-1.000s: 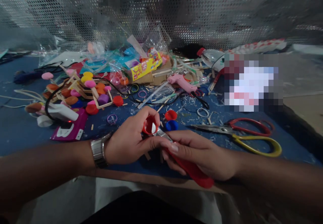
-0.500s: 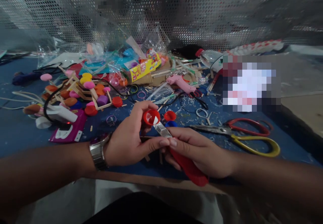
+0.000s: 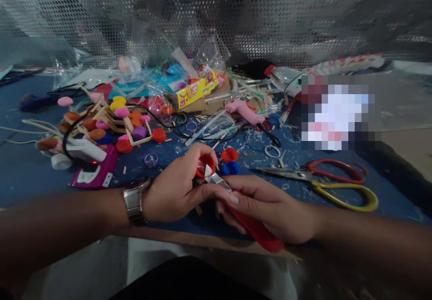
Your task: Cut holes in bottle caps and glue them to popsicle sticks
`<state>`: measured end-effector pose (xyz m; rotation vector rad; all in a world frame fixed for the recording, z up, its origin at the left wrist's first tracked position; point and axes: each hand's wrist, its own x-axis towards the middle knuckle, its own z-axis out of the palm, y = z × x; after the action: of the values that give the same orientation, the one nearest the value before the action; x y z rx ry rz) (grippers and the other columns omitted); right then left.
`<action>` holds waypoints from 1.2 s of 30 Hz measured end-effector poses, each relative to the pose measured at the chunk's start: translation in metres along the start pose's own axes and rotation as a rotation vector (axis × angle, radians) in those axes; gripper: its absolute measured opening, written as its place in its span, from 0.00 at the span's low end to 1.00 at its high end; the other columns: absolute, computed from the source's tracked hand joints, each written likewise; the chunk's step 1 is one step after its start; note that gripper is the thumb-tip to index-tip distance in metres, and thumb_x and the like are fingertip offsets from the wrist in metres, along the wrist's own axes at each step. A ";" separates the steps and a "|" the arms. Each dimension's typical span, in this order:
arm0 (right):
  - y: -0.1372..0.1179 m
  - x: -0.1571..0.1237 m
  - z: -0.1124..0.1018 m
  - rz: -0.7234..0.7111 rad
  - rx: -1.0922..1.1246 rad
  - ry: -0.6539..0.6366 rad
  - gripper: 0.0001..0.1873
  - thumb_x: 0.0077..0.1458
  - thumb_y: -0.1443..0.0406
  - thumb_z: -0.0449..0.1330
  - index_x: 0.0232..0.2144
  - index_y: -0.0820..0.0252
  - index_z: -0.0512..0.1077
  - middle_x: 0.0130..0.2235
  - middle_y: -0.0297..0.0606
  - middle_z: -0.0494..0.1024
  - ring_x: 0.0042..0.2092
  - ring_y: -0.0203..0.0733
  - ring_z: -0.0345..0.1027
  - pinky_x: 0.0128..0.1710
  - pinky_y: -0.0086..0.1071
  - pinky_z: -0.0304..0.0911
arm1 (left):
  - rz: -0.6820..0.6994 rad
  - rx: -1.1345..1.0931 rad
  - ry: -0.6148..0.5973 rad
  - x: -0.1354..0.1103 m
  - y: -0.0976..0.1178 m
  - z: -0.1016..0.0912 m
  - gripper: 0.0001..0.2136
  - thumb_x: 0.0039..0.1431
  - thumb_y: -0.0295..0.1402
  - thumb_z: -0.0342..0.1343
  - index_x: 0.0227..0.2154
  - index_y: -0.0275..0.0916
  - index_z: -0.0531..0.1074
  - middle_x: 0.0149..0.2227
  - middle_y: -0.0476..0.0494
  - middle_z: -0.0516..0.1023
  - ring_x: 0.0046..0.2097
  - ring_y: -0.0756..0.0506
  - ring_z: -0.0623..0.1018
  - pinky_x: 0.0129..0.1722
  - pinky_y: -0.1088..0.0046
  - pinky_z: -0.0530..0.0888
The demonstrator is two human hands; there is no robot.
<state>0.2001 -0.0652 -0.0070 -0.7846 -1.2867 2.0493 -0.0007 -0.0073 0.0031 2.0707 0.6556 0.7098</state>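
Observation:
My left hand (image 3: pixel 175 187) pinches a red bottle cap (image 3: pixel 205 165) between thumb and fingers, its open side turned toward me. My right hand (image 3: pixel 266 205) grips a utility knife with a red handle (image 3: pixel 258 230); its metal blade (image 3: pixel 216 178) points into the cap. A metal watch (image 3: pixel 134 201) sits on my left wrist. Both hands hover over the blue tabletop (image 3: pixel 30 174) near its front edge. Just beyond the cap lie another red cap (image 3: pixel 229 154) and a blue cap (image 3: pixel 231 168).
Scissors with red and yellow handles (image 3: pixel 324 178) lie to the right. A pink glue gun (image 3: pixel 243 111) lies behind. At left stands a stick frame studded with coloured caps (image 3: pixel 114 122), by a white device on a magenta card (image 3: pixel 91 169). Plastic bags, a yellow box (image 3: pixel 195 90) and perforated mesh stand behind.
The cap and blade rose slightly, then came back down; the blade tip stays in the cap. The view shifted a little.

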 end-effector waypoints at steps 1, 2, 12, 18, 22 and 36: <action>0.000 0.000 0.000 -0.001 -0.001 -0.002 0.21 0.65 0.49 0.59 0.34 0.62 0.68 0.26 0.30 0.68 0.24 0.29 0.60 0.24 0.26 0.55 | -0.012 -0.002 0.000 0.000 0.000 0.000 0.21 0.64 0.53 0.56 0.42 0.40 0.63 0.31 0.51 0.71 0.28 0.49 0.70 0.29 0.72 0.68; 0.000 0.000 0.000 0.000 -0.002 -0.003 0.21 0.65 0.49 0.59 0.34 0.62 0.68 0.26 0.30 0.68 0.24 0.30 0.60 0.24 0.26 0.55 | -0.021 -0.002 0.000 0.000 0.001 0.000 0.20 0.64 0.53 0.57 0.42 0.40 0.63 0.30 0.52 0.71 0.28 0.49 0.69 0.28 0.72 0.67; 0.002 -0.001 -0.001 -0.006 0.033 -0.017 0.20 0.65 0.50 0.59 0.34 0.62 0.69 0.24 0.29 0.67 0.23 0.30 0.59 0.22 0.25 0.53 | -0.045 0.004 0.013 -0.002 0.005 -0.003 0.18 0.62 0.49 0.62 0.38 0.40 0.66 0.27 0.55 0.72 0.25 0.52 0.69 0.26 0.76 0.65; 0.002 -0.001 -0.001 -0.009 0.025 0.000 0.21 0.65 0.49 0.59 0.34 0.61 0.69 0.23 0.29 0.68 0.23 0.31 0.59 0.22 0.26 0.53 | -0.021 0.018 0.035 0.000 0.001 -0.002 0.20 0.61 0.52 0.61 0.41 0.40 0.67 0.25 0.56 0.70 0.24 0.52 0.68 0.24 0.75 0.65; 0.002 0.001 -0.002 -0.020 0.014 0.032 0.20 0.65 0.49 0.59 0.35 0.61 0.68 0.24 0.30 0.70 0.24 0.30 0.60 0.24 0.27 0.53 | 0.028 0.104 0.125 0.000 -0.002 -0.001 0.28 0.62 0.55 0.59 0.52 0.37 0.63 0.35 0.48 0.74 0.28 0.49 0.72 0.28 0.72 0.70; -0.001 0.000 0.001 0.010 -0.059 0.023 0.22 0.63 0.47 0.60 0.35 0.61 0.69 0.24 0.30 0.68 0.24 0.31 0.60 0.23 0.26 0.55 | -0.045 -0.011 0.022 -0.002 0.002 0.001 0.19 0.64 0.50 0.59 0.42 0.41 0.63 0.27 0.55 0.69 0.25 0.51 0.68 0.26 0.73 0.65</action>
<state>0.1993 -0.0657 -0.0053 -0.8407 -1.3383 2.0120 -0.0011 -0.0105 0.0033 2.0345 0.7072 0.7096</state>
